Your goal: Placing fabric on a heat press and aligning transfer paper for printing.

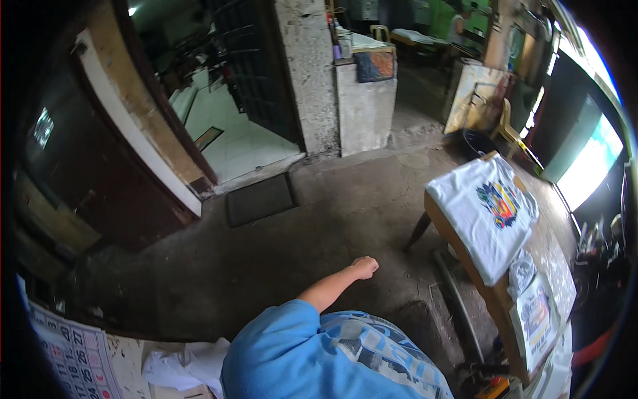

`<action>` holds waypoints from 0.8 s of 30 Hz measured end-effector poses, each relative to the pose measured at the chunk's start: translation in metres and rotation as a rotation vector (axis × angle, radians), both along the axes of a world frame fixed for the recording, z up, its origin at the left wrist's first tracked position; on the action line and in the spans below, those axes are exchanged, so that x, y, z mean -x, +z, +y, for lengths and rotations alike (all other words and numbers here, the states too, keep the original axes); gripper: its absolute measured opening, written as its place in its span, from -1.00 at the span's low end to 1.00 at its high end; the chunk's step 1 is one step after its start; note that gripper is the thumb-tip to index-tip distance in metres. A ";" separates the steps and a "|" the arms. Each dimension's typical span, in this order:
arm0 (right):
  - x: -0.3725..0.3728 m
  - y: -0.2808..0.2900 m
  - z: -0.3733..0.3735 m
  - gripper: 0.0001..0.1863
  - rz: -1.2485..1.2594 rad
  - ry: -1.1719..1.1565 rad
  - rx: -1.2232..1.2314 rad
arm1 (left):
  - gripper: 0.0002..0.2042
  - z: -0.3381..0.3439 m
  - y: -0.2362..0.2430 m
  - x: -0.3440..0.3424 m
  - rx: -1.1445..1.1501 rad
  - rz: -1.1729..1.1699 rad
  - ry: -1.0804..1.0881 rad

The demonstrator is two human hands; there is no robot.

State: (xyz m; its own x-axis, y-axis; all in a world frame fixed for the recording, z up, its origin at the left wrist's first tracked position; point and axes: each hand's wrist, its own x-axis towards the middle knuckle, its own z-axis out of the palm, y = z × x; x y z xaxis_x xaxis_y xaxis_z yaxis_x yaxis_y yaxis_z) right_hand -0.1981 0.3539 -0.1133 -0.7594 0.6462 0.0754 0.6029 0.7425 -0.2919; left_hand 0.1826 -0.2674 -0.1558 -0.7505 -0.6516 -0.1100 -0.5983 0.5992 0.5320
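My left hand (364, 267) hangs over the concrete floor, its fingers curled closed; I cannot make out whether anything is inside them. My right hand is out of view. A white T-shirt (458, 199) with a colourful print lies on a board on the worktable (549, 241) to my right. Beside it are a bunched pale cloth (522, 272) and a printed sheet or folded shirt (535, 319). White fabric (179, 366) lies on a surface at my lower left, next to a calendar (66, 352).
An open doorway (246, 149) with a dark mat (260, 199) before it leads to a tiled room. A concrete counter (365, 113), plastic chair (505, 126) and black tub (477, 141) stand ahead. A person (455, 30) is in the back room. A metal pipe (458, 306) runs by the worktable.
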 end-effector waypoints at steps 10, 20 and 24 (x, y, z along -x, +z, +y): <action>-0.028 0.039 -0.051 -0.46 0.128 0.106 -0.018 | -0.97 0.073 -0.078 -0.059 -0.358 -0.191 -0.297; -0.024 0.034 -0.043 -0.42 0.052 0.140 0.098 | -0.91 0.059 -0.065 -0.059 -0.250 -0.183 0.060; -0.017 0.016 -0.009 -0.40 -0.007 0.213 0.111 | -0.89 0.059 -0.073 -0.062 -0.228 -0.164 0.056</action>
State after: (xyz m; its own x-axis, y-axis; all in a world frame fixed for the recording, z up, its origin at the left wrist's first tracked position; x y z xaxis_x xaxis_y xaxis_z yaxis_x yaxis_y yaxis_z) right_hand -0.1814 0.3444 -0.0969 -0.8795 0.4758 0.0075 0.4387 0.8167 -0.3750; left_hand 0.2445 -0.2084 -0.2292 -0.6738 -0.6363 -0.3757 -0.7166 0.4387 0.5423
